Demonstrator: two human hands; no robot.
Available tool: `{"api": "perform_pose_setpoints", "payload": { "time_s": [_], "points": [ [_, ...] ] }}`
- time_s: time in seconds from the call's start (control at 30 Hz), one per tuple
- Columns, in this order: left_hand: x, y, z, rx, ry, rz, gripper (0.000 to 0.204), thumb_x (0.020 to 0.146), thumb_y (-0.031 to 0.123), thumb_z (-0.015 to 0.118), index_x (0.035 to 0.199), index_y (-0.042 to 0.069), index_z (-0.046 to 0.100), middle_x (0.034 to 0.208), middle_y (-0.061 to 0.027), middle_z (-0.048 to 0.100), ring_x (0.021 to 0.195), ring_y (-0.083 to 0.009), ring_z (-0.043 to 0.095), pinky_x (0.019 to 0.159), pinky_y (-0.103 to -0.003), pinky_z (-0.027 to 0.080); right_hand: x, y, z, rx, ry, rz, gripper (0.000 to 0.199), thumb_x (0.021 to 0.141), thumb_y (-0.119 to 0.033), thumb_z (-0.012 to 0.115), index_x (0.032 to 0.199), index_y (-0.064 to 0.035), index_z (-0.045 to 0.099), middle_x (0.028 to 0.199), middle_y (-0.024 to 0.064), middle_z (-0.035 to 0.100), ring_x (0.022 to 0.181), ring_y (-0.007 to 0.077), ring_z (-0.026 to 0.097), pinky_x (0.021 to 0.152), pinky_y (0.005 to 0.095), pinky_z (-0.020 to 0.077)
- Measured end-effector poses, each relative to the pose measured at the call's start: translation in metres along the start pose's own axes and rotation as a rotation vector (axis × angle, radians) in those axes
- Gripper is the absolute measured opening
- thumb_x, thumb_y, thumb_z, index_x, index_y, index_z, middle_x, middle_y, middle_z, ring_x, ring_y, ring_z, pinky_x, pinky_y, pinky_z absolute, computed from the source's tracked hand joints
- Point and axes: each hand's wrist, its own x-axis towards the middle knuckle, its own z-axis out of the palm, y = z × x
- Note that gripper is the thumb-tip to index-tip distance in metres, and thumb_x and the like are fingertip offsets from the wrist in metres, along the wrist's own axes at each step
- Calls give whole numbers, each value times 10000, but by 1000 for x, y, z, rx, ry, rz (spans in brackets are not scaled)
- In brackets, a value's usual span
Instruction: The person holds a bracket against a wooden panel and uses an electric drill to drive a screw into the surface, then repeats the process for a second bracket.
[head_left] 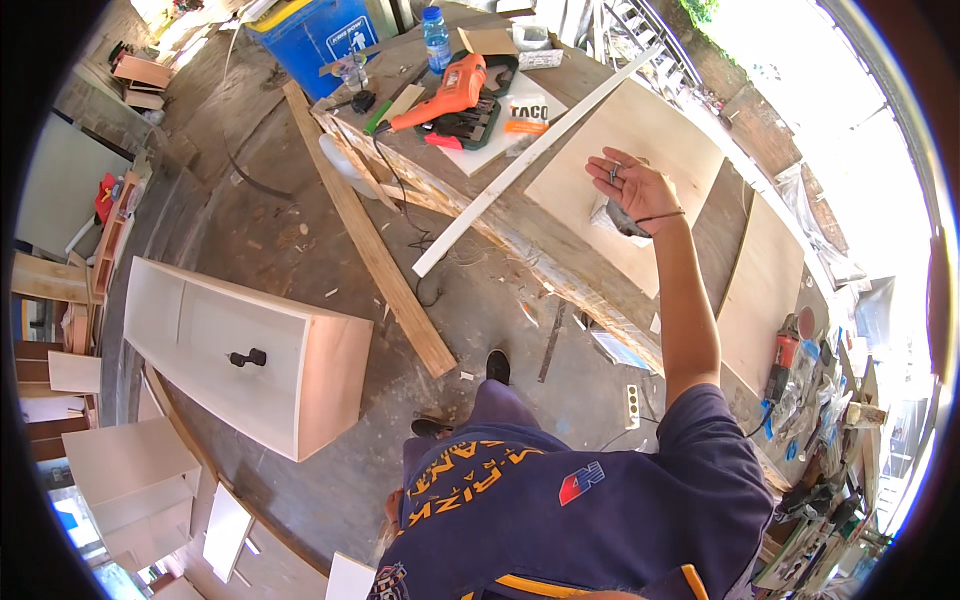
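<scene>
My right hand is raised over the workbench, palm up, with its fingers stretched out. A few small grey metal screws lie across the fingers. Just below the hand, a clear plastic bag with dark small contents rests on a pale plywood sheet; the hand partly hides it. Only a sliver of my left hand shows, low beside my body, its fingers hidden. On the floor to the left lies an open white-lined cabinet box with a black cordless drill inside.
An orange corded drill, a blue bottle and a long white strip lie on the bench. A wooden plank leans at its left. An angle grinder is at the right. A power strip lies by my leg.
</scene>
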Motion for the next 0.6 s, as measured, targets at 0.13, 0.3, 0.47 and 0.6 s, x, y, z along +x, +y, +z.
{"api": "perform_pose_setpoints", "payload": {
  "time_s": [0.13,0.3,0.47,0.6],
  "points": [
    [-4,-23,4,-46,15,13,413,873,447,522,967,88,703,980,-210,674,977,-384,626,806,-463,479,-20,24,54,4,-44,6,423,918,-12,422,1334,64,422,1294,250,519,1192,318,546,1054,399,439],
    [-25,-35,17,-159,-1,13,417,871,451,523,970,89,705,986,-211,675,983,-382,626,812,-459,480,-49,108,93,56,-91,95,374,897,-4,530,1270,5,499,1178,170,604,1095,253,599,963,340,501],
    [-25,-110,24,-146,148,171,454,884,447,529,1028,50,694,952,-197,689,953,-331,654,821,-417,490,-98,255,202,145,-264,472,226,915,-65,586,1138,-97,597,1047,62,660,815,120,647,678,249,537],
    [-63,-125,14,-769,168,-208,397,876,356,611,1095,30,667,904,-83,687,777,-156,643,657,-309,497,-156,360,307,-11,-321,776,184,924,-93,583,1106,-93,611,993,49,669,748,108,613,607,253,487]
  ]
}}
